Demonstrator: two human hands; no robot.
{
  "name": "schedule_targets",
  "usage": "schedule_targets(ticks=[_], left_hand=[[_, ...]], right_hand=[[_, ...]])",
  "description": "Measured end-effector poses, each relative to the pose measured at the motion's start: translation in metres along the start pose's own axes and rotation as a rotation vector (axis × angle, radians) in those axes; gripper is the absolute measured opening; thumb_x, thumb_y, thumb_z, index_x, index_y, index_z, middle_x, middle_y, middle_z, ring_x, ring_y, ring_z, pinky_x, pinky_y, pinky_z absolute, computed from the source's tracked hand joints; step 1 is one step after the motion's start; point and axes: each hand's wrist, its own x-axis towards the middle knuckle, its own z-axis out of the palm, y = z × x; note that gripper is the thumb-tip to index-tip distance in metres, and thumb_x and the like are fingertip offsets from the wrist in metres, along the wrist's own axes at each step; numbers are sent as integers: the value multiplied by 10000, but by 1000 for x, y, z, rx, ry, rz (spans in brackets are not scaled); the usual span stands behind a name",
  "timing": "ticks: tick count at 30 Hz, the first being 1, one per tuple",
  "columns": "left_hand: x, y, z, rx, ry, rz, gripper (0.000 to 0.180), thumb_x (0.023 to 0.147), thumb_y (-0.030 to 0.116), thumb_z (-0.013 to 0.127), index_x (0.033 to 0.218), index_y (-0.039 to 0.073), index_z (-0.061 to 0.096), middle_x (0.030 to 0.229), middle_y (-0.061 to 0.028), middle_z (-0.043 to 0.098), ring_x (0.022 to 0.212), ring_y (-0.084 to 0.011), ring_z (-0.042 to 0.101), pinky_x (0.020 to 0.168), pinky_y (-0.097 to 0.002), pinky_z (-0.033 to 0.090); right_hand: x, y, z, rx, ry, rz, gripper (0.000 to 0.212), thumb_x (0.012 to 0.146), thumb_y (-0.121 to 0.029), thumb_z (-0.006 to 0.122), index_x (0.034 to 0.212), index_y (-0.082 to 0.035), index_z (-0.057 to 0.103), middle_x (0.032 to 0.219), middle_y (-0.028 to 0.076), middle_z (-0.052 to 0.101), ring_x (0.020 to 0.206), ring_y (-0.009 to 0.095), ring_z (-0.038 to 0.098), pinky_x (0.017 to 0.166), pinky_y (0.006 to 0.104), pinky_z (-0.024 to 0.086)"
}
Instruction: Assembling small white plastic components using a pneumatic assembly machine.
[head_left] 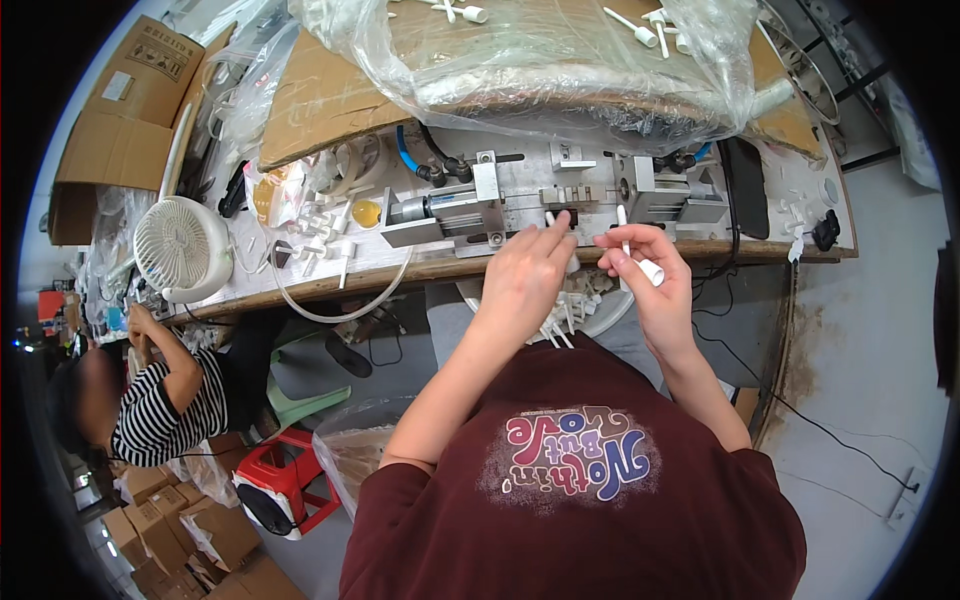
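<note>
My left hand pinches a thin white plastic stick at the front of a metal press fixture on the workbench. Several more white sticks poke out under that hand's palm. Just to the right, my right hand holds another white stick with a cap end, upright near the fixture's slot. A white bowl with more white parts sits in my lap below both hands.
A clear plastic sheet covers cardboard at the back of the bench. A small white fan stands at the left, loose white parts beside it. A person in a striped shirt works at the lower left, near a red stool and boxes.
</note>
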Motion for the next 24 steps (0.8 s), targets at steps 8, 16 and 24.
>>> schedule_targets(ticks=[8, 16, 24], left_hand=[[-3, -4, 7, -112, 76, -20, 379, 712, 2, 692, 1086, -1, 635, 1180, -119, 627, 978, -280, 635, 792, -363, 538], [-6, 0, 13, -132, 42, -80, 458, 664, 166, 816, 1066, 34, 639, 1191, -121, 534, 1033, -295, 565, 802, -393, 518], [-13, -1, 14, -63, 91, 33, 365, 705, 127, 780, 1026, 12, 649, 1207, -115, 586, 995, -279, 587, 809, -393, 505]], right_hand=[[3, 1, -5, -28, 8, 1, 175, 944, -43, 569, 1111, 4, 593, 1061, 90, 671, 887, 96, 622, 795, 238, 486], [3, -2, -4, 25, 27, -18, 163, 940, -43, 574, 1095, 3, 600, 1063, 98, 676, 885, 97, 623, 795, 242, 489], [0, 0, -2, 51, 25, 6, 157, 940, -45, 573, 1087, 2, 604, 1059, 97, 678, 879, 98, 624, 796, 244, 492]])
